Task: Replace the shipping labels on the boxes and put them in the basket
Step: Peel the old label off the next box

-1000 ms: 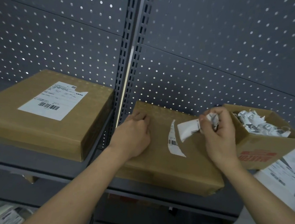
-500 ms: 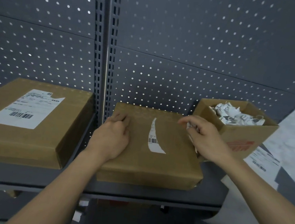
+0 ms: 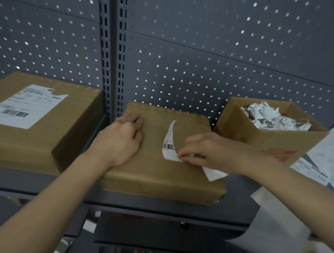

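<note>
A flat brown cardboard box (image 3: 154,171) lies on the grey shelf in the middle. A torn strip of its old white label (image 3: 168,144), with a barcode, still sticks to its top. My left hand (image 3: 122,138) rests as a loose fist on the box's left part, pressing it down. My right hand (image 3: 206,150) pinches the lower end of that strip with its fingertips, and a piece of torn white paper (image 3: 214,174) pokes out under the palm. A second flat box (image 3: 30,126) with a whole white label (image 3: 22,105) lies on the left.
A small open carton (image 3: 277,144) full of crumpled label scraps (image 3: 272,117) stands at the right of the shelf. White label sheets (image 3: 307,169) hang beside it. A slotted upright (image 3: 112,47) and perforated back panel stand behind. A lower shelf shows below.
My right hand, which held a torn-off label piece up near the scrap carton, has come down left onto the box and now pinches the remaining strip. The left hand has stayed put.
</note>
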The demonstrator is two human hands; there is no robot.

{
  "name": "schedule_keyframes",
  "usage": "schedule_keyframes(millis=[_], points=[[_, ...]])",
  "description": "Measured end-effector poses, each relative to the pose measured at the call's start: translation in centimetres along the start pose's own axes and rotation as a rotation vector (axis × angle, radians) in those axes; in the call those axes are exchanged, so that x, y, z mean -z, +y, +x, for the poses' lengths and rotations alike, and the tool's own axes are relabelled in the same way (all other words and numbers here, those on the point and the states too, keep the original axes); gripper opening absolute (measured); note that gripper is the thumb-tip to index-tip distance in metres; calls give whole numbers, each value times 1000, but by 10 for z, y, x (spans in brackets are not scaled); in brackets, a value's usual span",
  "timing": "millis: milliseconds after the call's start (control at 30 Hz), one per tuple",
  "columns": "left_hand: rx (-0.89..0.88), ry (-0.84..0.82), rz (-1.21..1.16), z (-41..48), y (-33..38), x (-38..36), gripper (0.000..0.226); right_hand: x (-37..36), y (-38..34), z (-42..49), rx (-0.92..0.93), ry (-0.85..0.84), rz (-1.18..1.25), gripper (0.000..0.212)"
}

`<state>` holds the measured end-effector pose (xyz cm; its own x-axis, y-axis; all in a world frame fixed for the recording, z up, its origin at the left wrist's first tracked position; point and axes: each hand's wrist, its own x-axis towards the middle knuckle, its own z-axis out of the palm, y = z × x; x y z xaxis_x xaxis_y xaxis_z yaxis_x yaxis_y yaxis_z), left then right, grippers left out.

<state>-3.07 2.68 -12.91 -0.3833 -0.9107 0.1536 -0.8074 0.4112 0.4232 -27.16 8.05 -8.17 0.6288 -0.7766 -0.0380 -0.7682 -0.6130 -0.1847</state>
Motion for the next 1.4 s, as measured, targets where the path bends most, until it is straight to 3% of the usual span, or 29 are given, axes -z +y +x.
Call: schedule_keyframes(millis=[133,333,467,533,567,633,700,800,1000,1133,1400], points=[[4,24,-4,-1,1,0,49,4,1,-5,18,-16,-3,27],[17,36,-10,-2,1,-1,49,-2,0,-5,200,118,-256,9],[17,42,-9,-3,3,0,48,-4,-1,-3,227,189,-353,20],[11,49,1,-3,4,-1,47,-8,-5,-3,207,196,-379,16],[10,48,2,-3,3,0,47,-11,-6,-1,174,213,-360,8],[14,41,0,-2,3,0,48,-15,-6,3,11,267,-205,22],[13,37,0,-2,2,0,48,-15,1,1,-110,253,-14,22],[2,51,2,-4,3,1,45,-8,2,-8,-105,162,46,24],[6,37,2,-2,1,0,47,4,-4,-10,70,59,-161,27],[3,43,7,-4,3,1,43,9,-9,-4,202,68,-377,10],[-2,59,16,-6,5,1,41,-2,-13,-5,192,109,-566,37]])
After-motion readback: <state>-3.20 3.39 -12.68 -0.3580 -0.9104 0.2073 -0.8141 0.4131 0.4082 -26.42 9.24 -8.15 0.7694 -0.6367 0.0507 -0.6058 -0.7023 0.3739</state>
